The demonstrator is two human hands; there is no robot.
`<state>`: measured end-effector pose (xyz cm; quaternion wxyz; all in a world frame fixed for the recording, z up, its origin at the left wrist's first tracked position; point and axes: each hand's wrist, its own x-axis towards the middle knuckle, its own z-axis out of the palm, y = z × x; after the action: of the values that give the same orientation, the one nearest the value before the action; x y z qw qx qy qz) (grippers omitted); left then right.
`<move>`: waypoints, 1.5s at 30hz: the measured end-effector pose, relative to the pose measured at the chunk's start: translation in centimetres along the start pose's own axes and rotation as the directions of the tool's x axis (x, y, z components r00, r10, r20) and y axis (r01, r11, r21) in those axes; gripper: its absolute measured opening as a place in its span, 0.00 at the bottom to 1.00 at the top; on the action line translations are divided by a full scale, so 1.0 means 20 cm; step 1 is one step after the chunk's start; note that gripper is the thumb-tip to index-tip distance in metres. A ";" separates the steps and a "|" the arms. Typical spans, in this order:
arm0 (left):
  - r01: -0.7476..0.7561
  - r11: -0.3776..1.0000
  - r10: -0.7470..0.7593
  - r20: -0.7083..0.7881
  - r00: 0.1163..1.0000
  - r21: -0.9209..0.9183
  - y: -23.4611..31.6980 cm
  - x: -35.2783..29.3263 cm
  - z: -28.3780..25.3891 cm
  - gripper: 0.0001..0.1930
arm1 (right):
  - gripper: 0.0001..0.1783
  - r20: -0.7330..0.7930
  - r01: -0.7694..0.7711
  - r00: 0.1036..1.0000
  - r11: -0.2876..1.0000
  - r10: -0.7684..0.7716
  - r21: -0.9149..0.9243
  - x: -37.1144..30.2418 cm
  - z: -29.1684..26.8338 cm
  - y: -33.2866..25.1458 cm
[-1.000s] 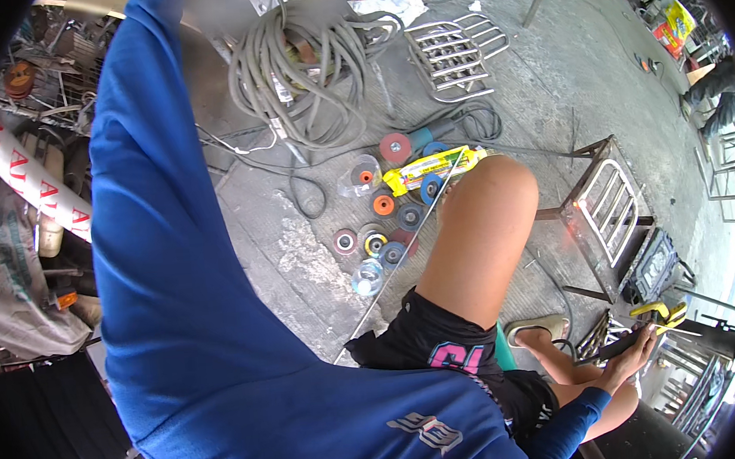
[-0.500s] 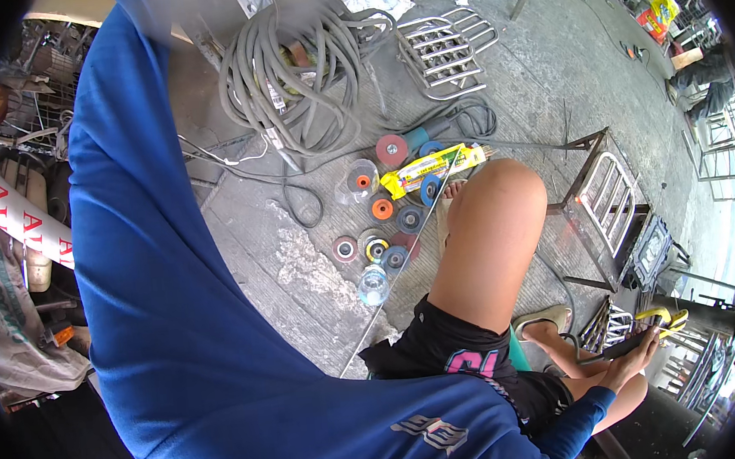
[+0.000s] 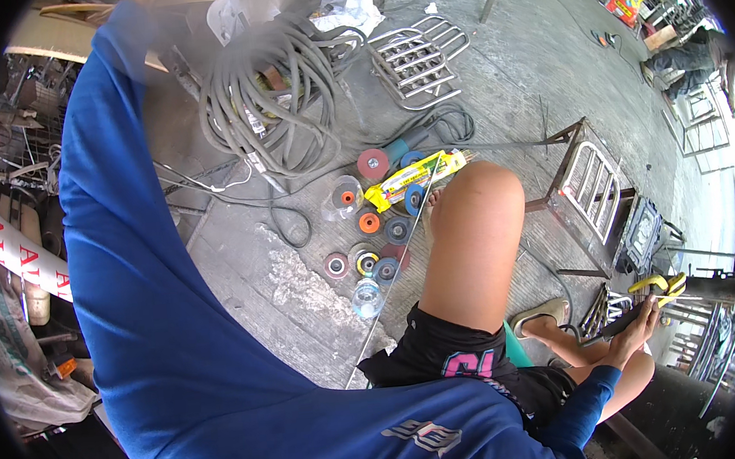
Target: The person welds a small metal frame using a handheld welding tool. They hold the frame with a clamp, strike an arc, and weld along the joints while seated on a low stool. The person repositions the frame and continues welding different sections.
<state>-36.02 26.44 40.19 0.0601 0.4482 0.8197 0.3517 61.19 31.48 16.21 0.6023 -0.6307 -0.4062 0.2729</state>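
A: Right hand (image 3: 631, 338) low at my side, fingers curled around a flat dark bar (image 3: 612, 324), resting against my shin. A yellow-handled tool (image 3: 658, 284) sits just past the fingertips; touching or not, I can't tell.

B: And the left?

A: Left arm's blue sleeve (image 3: 129, 274) runs up to the top edge. That hand is blurred and cut off there, so I cannot tell if it is spread, closed, or holding anything.

B: Risks?

A: I'd say the thin metal rod (image 3: 401, 270) lying slantwise across the concrete beside my bare knee (image 3: 478, 212). Shift the leg and it could roll or jab. The grinding discs (image 3: 378, 254) scattered near it (loose, round, many colours) could skid underfoot. The coil of grey hose (image 3: 275, 99) and black cable (image 3: 294, 227) trail close, easy to snag.

B: Anything unclear?

A: My sleeve blocks much of the left floor. The metal rack (image 3: 592, 181) by my knee bends toward the rim. A person (image 3: 682, 62) far right is too small to read.
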 end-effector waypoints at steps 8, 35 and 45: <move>-0.127 0.989 0.123 0.065 0.990 0.071 -0.04 0.24 0.11 0.19 | 0.15 -0.037 0.080 0.995 0.970 -0.090 -0.231 0.01 -0.02 0.02; 0.029 0.996 -0.022 -0.084 0.996 0.084 -0.05 -0.26 -0.06 0.19 | 0.27 0.064 -0.045 0.997 0.998 0.047 -0.038 0.00 -0.02 -0.02; 0.014 0.998 -0.029 -0.257 0.966 -0.060 -0.12 -0.28 -0.17 0.19 | 0.34 0.016 -0.068 0.998 0.998 0.068 0.014 0.03 -0.02 0.01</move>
<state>-35.75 19.51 40.05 -0.0301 0.3878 0.8150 0.4295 61.80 31.76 16.14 0.5941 -0.6375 -0.3873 0.3012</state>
